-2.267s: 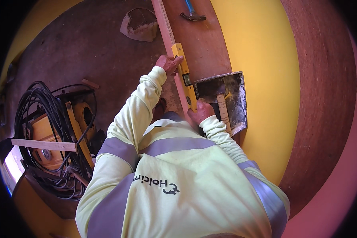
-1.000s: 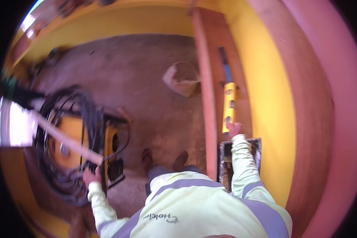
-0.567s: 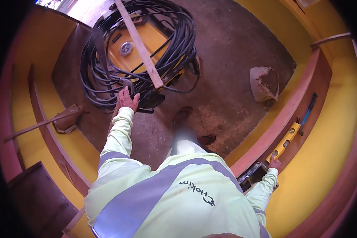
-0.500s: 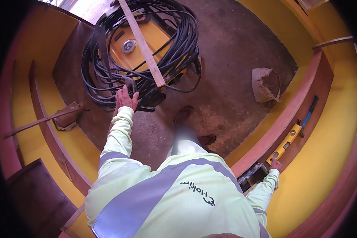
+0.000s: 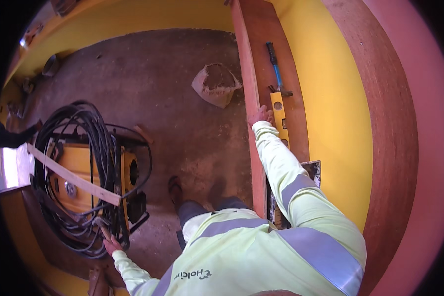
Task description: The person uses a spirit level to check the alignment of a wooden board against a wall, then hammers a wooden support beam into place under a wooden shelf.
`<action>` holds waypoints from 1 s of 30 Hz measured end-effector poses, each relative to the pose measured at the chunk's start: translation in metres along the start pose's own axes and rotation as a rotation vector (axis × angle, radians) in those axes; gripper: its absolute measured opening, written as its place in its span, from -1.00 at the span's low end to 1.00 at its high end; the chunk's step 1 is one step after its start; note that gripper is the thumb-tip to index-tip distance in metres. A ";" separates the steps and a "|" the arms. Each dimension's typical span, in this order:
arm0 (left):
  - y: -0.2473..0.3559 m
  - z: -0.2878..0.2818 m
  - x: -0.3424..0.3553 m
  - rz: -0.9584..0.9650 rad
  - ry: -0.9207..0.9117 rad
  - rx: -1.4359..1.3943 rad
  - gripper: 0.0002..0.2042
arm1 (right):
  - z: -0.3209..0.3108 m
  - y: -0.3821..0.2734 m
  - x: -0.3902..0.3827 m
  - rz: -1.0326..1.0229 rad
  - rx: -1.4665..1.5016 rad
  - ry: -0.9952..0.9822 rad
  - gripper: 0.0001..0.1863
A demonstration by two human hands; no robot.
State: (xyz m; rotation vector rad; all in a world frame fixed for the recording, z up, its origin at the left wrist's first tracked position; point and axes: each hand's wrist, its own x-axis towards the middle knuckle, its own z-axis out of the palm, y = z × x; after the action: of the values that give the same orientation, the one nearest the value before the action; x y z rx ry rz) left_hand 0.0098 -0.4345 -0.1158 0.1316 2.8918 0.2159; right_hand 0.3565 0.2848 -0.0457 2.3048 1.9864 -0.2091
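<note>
A pale yellow-green shirt [image 5: 241, 259] with grey bands is filling the space nearest, well to the near side of the yellow spirit level [image 5: 281, 118]. Far to the left of the level and nearer than it, the left hand [image 5: 112, 245] is gripping the handle of a wooden-handled tool [image 5: 105, 233], its fingers wrapping around the wood. The tool's head is lying against a coil of black cable [image 5: 103, 135].

Just nearer than the level, a dark, white-smeared tray [image 5: 316, 172] is showing partly from under the right sleeve [image 5: 276, 158]. Well to the left of the level, the coil is looping around an orange-yellow machine [image 5: 79, 154], and a pale wooden strip [image 5: 79, 178] is crossing over both at a slant.

Immediately left of the level, the right hand [image 5: 261, 116] is resting on the edge of a long upright board [image 5: 256, 158]; its fingers are curling, but whether they are gripping the board I cannot tell. The level itself is lying lengthwise on the reddish-brown ledge [image 5: 297, 118] behind that board.

Beyond the level, a blue-handled hammer [image 5: 277, 74] is lying with its head right at the level's far end. Left of the level, across the board, an open-topped sack [image 5: 207, 93] is standing on the floor [image 5: 148, 74].
</note>
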 end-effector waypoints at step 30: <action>0.531 -0.010 0.053 0.491 -0.599 -0.885 -0.82 | 0.025 0.030 0.006 -0.153 0.128 -0.055 -0.32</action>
State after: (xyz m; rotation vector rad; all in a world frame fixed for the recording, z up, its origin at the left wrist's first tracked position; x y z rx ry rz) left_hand -0.0064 0.0926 -0.0350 0.6070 1.9101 1.2490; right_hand 0.3860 0.2825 -0.0716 2.1923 2.1819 -0.4186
